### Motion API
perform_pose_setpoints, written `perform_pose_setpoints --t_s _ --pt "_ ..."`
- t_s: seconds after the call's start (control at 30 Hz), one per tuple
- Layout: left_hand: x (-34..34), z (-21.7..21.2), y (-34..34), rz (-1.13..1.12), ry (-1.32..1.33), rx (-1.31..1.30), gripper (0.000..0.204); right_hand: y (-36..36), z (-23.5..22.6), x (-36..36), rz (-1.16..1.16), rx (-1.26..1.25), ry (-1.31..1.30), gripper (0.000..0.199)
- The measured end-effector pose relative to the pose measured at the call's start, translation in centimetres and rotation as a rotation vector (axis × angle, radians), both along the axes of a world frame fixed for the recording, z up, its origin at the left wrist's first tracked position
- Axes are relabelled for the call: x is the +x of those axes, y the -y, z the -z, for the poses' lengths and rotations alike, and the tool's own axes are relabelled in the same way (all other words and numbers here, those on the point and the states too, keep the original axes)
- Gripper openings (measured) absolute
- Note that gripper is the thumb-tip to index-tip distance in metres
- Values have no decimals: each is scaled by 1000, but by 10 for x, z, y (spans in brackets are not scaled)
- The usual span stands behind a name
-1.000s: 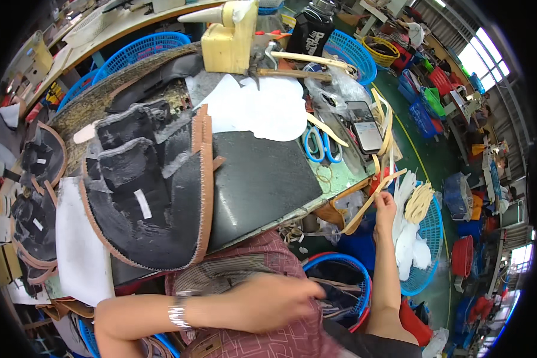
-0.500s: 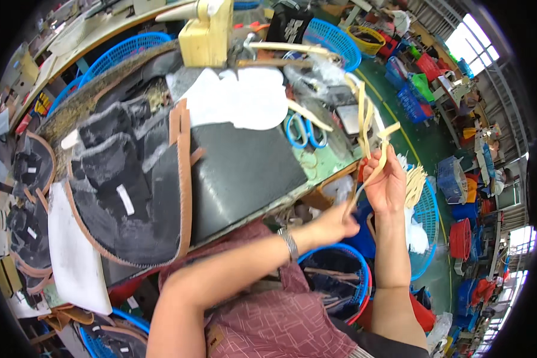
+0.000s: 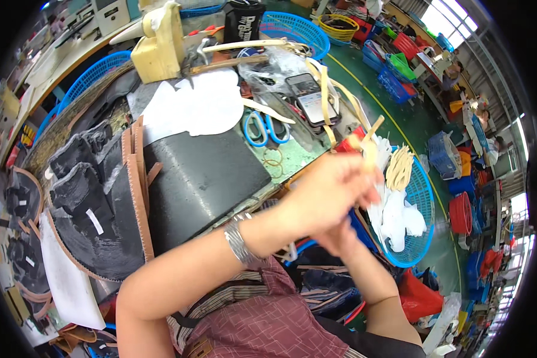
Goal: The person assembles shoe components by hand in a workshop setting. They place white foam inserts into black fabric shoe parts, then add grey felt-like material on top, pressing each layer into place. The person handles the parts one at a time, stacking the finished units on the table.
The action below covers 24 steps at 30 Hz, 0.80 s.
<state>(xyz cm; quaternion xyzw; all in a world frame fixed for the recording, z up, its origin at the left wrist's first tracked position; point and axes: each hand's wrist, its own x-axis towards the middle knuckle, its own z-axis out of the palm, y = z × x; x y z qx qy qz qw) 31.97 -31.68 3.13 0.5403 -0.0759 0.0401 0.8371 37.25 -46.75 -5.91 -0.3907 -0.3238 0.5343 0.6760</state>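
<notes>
My left hand [image 3: 331, 194], with a silver bracelet on its wrist, is raised past the table's right edge. Its blurred fingers are closed on a pale cream strip [image 3: 372, 128], whose end sticks up above them. Lower and partly behind it is my right hand [image 3: 338, 237]; its fingers are mostly hidden, so what they hold is unclear. More cream strips [image 3: 326, 89] hang over the table edge beside a phone [image 3: 312, 98]. Scissors with blue handles [image 3: 267, 129] lie on the green tabletop. A black curved panel with toothed brown edging [image 3: 104, 221] is at the left.
White cut sheets [image 3: 200, 107] overlap a black board [image 3: 206, 182] on the table. A cream block-shaped device [image 3: 159, 51] stands behind them. To the right, a blue basket [image 3: 420, 206] holds a bundle of cream strips [image 3: 399, 169] and white pieces. Dark pieces sit below my arms.
My left hand has moved up and right, now in front of my right hand. The right hand has come down and left. The whole view has shifted, with the table sliding left.
</notes>
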Motion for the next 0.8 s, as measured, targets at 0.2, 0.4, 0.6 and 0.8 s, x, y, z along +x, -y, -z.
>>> perform_pose_setpoints --t_s 0.2,0.4,0.6,0.8 --pt "5 40 -5 119 -212 -130 79 -7 -75 7 289 203 186 42" --pt "-27 76 6 175 -215 79 60 -45 -170 94 143 527 27 31" --pt "-65 68 -19 211 -318 173 42 -34 -203 159 220 633 41 29" --pt "-119 79 -37 -262 -375 595 21 34 -214 244 385 503 116 31"
